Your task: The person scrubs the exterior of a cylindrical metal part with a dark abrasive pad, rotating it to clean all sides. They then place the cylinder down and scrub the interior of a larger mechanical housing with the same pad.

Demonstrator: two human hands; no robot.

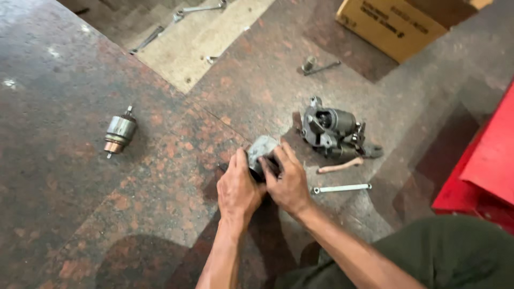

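— Down on the stone floor point(80, 176), low and centre: grey metal housing point(262, 150) clamped between left hand point(237, 188) and right hand point(289, 184), both curled shut around it.

— Step in hand?

— Working the housing, probably seating or freeing something inside; hidden by fingers, cannot tell which.

— Next move?

— Calls for a firm two-handed hold, steady pressure, no twisting.

— Nearby?

— Dark motor casing point(331, 131) just beyond; wrench point(341, 188) just right of the right hand; copper-ended armature point(119, 131) well apart, left; cardboard box point(391, 24) far off.
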